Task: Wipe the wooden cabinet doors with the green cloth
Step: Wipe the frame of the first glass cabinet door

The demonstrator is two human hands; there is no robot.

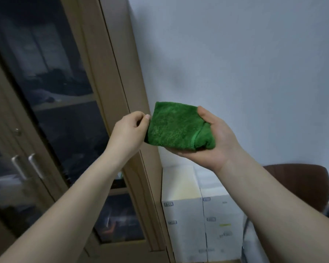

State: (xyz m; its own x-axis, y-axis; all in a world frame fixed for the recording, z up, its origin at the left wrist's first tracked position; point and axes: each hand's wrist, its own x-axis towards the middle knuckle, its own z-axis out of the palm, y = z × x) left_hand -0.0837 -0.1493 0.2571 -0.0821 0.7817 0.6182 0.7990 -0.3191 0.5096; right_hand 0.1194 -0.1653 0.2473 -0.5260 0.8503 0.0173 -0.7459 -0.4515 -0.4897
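1. The person holds both bare arms out in front of the wooden cabinet (110,76), which fills the left side of the room.
2. The green cloth (176,127), folded into a thick pad, sits in the air between the hands, to the right of the cabinet's side panel and in front of the pale wall (235,63). It touches no door.
3. The right hand (212,141) cups the cloth from below and from the right: the thumb lies over its top right corner, the fingers curl beneath, and the palm faces up. It has the cloth firmly in its hold.
4. The left hand (130,128) is curled narrow, thumb and fingertips brought together at the cloth's left edge. They touch or pinch that edge; I cannot tell which.
5. The cabinet doors (51,95) have dark glass panels in brown frames, and two pale handles (26,167) stand side by side at the near left.
6. Stacked white boxes (201,215) stand on the right, just beside the cabinet and against the wall.
7. A brown chair back (300,179) shows at the near right, behind the right forearm.
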